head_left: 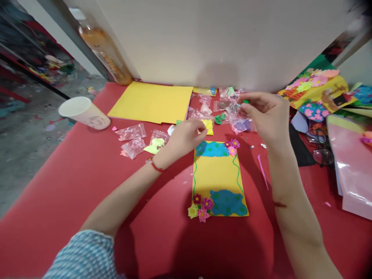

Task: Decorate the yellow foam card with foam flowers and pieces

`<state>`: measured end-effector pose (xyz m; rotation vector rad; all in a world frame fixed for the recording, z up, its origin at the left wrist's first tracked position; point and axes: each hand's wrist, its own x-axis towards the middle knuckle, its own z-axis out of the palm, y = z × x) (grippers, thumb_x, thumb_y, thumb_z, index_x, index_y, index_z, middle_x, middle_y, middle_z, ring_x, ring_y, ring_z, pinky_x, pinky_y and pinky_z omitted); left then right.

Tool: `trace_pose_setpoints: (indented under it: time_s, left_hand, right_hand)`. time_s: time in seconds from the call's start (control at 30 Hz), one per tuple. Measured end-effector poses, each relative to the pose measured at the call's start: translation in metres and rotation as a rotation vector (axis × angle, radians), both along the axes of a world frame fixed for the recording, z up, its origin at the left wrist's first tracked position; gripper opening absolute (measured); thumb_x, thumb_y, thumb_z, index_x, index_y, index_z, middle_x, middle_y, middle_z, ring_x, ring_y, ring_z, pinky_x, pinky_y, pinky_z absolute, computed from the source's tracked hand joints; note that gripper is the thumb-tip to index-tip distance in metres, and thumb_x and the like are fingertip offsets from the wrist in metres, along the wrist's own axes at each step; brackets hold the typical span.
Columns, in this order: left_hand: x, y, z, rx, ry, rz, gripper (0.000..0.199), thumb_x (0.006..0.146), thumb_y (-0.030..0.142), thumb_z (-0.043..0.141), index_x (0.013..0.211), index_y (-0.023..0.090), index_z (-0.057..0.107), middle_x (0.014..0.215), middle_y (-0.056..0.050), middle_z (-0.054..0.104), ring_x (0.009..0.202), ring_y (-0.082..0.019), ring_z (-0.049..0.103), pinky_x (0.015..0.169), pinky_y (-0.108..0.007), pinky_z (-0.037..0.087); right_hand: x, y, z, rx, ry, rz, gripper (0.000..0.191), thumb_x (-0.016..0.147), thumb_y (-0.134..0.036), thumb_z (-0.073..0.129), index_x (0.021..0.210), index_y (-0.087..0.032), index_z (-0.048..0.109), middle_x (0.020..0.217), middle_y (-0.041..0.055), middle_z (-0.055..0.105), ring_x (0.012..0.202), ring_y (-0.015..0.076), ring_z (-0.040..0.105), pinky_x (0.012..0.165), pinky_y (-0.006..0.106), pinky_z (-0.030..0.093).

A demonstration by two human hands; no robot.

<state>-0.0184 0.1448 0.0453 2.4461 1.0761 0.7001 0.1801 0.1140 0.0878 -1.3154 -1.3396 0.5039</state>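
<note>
Nearest lies the yellow card (pixel 217 176) on the red table (pixel 72 186), flat, with blue patches and foam flowers (pixel 200 207) at its near corner and more at its far edge. It looks light and bendy; the stuck-on pieces would likely peel if rubbed, so its bare edges seem the safest hold. Just beyond its far edge the left hand (pixel 186 135) rests, fingers curled together on a small yellow piece (pixel 208 126). The right hand (pixel 266 112) hovers farther back, thumb and forefinger pinched on a tiny green bit (pixel 246 101), probably foam, though the view is too small to be sure. Such a bit is feather-light and soft; a fingertip pinch suits it. Clear bags (pixel 132 139) lie scattered behind.
</note>
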Motion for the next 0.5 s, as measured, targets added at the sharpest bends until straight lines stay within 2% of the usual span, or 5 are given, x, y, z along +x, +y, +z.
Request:
trace_pose_setpoints:
  time_s: [0.1,0.2,0.3,0.4,0.5]
  left_hand:
    - [0.016,0.021,0.006,0.090,0.175,0.064,0.014,0.081,0.016,0.052,0.083,0.012,0.065,0.085,-0.010,0.066,0.082,-0.021,0.060,0.070,-0.030,0.042]
    - [0.010,0.034,0.012,0.135,0.324,0.318,0.015,0.082,0.019,0.052,0.086,0.011,0.064,0.090,-0.014,0.064,0.085,-0.027,0.061,0.072,-0.035,0.043]
    - [-0.006,0.039,0.008,0.059,0.418,0.527,0.026,0.078,0.038,0.062,0.082,0.012,0.062,0.078,-0.013,0.064,0.079,-0.030,0.062,0.068,-0.037,0.045]
    - [-0.018,0.042,-0.005,-0.044,0.454,0.497,0.034,0.071,0.045,0.068,0.081,0.013,0.061,0.073,-0.012,0.064,0.073,-0.028,0.062,0.063,-0.034,0.044]
    - [-0.021,0.045,-0.015,-0.065,0.348,0.404,0.028,0.066,0.028,0.071,0.088,0.013,0.063,0.080,-0.012,0.066,0.074,-0.027,0.061,0.063,-0.033,0.043]
  right_hand:
    - [0.007,0.003,0.002,0.074,0.037,-0.061,0.005,0.070,-0.016,0.071,0.070,-0.017,0.067,0.062,-0.0016,0.065,0.057,0.0080,0.059,0.055,0.023,0.048]
    - [0.017,0.002,0.007,0.094,0.041,-0.075,0.008,0.078,-0.016,0.064,0.072,-0.015,0.070,0.057,-0.0006,0.063,0.049,0.0058,0.055,0.049,0.022,0.045]
    - [0.026,0.001,0.012,0.102,0.035,-0.102,0.012,0.075,-0.010,0.065,0.082,-0.016,0.072,0.067,0.0004,0.068,0.051,0.0052,0.056,0.052,0.022,0.046]
    - [0.033,0.002,0.015,0.124,0.048,-0.130,0.020,0.066,-0.004,0.070,0.082,-0.017,0.072,0.073,0.0018,0.070,0.058,0.0073,0.059,0.058,0.025,0.048]
    - [0.034,0.000,0.016,0.113,0.029,-0.130,0.015,0.065,-0.008,0.073,0.079,-0.016,0.072,0.073,0.0032,0.070,0.061,0.0090,0.059,0.060,0.027,0.048]
